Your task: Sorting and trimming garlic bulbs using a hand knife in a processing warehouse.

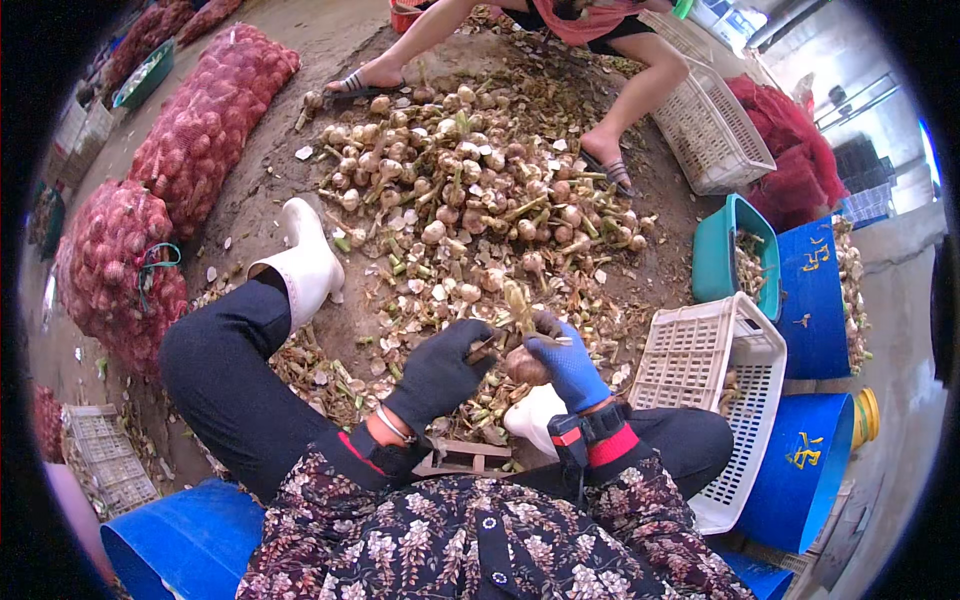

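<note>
My left hand, in a black glove, is curled just left of a garlic bulb. A thin brown edge shows between its thumb and fingers; what it is cannot be made out. My right hand, in a blue glove with dirty dark fingertips, grips the bulb from the right. The bulb's pale stem points away from me. A small light sliver lies by the right fingers, too small to name. Beyond both hands spreads a heap of untrimmed garlic bulbs with stalks, amid loose skins and cut stem pieces.
Red mesh sacks of garlic lie at left. White plastic crates, a teal tub and blue bins stand at right. Another blue bin is at lower left. Across the heap sits another person, with sandalled feet beside it.
</note>
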Action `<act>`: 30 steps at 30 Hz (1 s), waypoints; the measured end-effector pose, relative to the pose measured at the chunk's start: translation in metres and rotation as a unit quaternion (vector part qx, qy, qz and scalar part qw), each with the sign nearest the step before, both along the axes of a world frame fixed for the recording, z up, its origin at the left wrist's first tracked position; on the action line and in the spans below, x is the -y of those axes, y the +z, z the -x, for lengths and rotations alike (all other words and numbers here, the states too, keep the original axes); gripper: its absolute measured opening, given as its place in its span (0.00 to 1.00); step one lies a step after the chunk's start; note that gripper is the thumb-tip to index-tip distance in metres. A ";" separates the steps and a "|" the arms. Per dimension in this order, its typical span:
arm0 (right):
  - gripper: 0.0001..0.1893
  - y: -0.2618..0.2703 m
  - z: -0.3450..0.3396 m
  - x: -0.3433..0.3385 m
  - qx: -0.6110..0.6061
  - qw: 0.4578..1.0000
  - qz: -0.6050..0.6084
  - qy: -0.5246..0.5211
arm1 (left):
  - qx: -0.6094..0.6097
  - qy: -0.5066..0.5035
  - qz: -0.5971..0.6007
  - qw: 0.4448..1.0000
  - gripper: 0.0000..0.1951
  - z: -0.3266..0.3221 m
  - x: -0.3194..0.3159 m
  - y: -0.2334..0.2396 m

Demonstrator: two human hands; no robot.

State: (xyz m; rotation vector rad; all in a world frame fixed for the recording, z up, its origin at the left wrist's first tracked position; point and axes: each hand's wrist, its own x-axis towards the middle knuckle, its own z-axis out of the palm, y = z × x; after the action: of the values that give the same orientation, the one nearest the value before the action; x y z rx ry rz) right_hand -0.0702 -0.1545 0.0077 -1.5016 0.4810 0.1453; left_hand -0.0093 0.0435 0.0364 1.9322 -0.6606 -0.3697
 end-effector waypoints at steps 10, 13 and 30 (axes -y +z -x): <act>0.20 0.001 0.013 0.005 0.020 0.999 -0.050 0.003 | 0.106 0.003 -0.108 0.989 0.09 0.003 0.006 -0.010; 0.20 0.014 0.014 0.005 0.027 0.996 -0.085 -0.012 | 0.124 0.007 -0.104 0.987 0.09 -0.001 0.003 -0.028; 0.24 0.175 0.179 0.283 -0.276 0.624 0.731 -0.002 | -0.399 0.173 0.055 0.899 0.15 -0.026 0.005 -0.055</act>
State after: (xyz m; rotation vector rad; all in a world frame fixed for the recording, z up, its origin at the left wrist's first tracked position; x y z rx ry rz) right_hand -0.2490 -0.4374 0.1830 -3.1100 1.2827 0.2282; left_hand 0.0163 0.0388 -0.0185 1.5513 0.1979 -0.8107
